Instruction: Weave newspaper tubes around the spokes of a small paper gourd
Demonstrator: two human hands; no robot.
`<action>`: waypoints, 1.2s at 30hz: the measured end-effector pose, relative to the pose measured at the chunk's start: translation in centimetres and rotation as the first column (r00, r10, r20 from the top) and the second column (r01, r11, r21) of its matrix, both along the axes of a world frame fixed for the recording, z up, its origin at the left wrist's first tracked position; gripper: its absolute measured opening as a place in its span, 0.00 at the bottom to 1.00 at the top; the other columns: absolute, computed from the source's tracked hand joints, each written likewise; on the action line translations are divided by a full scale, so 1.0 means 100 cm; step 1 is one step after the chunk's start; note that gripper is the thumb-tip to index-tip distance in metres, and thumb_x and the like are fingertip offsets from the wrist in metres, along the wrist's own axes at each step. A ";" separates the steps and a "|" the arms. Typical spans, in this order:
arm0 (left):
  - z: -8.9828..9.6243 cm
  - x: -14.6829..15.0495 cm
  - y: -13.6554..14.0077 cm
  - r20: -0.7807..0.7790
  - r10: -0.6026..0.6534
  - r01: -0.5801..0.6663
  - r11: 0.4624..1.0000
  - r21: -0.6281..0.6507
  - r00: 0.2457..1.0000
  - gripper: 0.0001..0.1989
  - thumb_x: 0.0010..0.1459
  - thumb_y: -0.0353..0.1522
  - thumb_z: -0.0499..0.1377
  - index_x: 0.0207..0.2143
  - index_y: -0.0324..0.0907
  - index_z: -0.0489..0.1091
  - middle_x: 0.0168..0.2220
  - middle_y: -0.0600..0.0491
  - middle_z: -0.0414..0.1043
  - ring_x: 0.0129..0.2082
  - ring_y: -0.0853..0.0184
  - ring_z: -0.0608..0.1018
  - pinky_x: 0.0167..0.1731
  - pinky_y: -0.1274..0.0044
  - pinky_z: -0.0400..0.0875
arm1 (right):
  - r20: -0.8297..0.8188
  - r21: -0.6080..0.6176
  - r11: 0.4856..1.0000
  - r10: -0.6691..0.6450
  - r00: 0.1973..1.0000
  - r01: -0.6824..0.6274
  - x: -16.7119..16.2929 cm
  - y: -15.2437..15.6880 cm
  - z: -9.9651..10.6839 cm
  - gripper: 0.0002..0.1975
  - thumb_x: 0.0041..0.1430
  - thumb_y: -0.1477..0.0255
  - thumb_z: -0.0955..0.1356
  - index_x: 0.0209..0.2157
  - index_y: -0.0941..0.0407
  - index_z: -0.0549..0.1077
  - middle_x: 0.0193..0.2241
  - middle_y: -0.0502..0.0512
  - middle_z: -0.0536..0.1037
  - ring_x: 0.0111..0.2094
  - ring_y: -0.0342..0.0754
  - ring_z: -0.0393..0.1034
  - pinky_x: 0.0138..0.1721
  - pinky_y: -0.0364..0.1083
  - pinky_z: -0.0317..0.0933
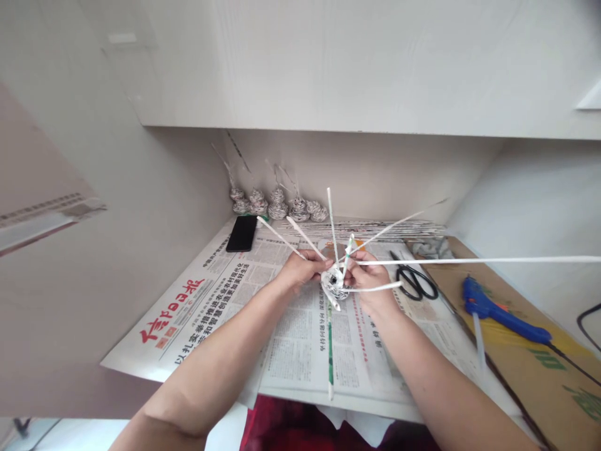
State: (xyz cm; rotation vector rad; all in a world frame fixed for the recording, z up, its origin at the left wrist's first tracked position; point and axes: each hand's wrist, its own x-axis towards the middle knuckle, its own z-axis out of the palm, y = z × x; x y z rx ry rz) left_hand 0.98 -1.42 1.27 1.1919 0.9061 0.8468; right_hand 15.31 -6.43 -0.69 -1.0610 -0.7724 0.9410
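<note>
A small round weave of rolled newspaper point(334, 283) is held up over the table between both hands, with several paper sticks fanning out from it. My left hand point(303, 268) closes on its left side, the thumb and fingers pinching near the base of the sticks. On the other side, my right hand point(369, 275) pinches the weave where a long white paper stick point(469, 260) runs out to the right. One stick with green marks point(330, 357) points down toward my lap. Fingers behind the weave are partly hidden.
Newspaper sheets point(291, 351) cover the table. A black phone point(241, 233) lies at left; several gourd-shaped paper weaves point(278, 203) stand along the back wall near a pile of paper sticks point(357, 230). Black scissors point(416, 282) and a blue glue gun point(502, 316) on cardboard point(530, 382) are at right.
</note>
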 end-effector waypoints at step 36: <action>-0.001 0.001 0.000 0.034 -0.097 0.097 0.995 0.009 0.995 0.15 0.35 0.35 0.71 0.23 0.34 0.75 0.18 0.56 0.69 0.18 0.77 0.65 0.20 0.82 0.57 | 0.325 -0.075 0.997 0.045 0.945 -0.021 0.001 -0.006 0.004 0.18 0.37 0.59 0.77 0.23 0.55 0.70 0.14 0.47 0.72 0.14 0.44 0.65 0.16 0.42 0.60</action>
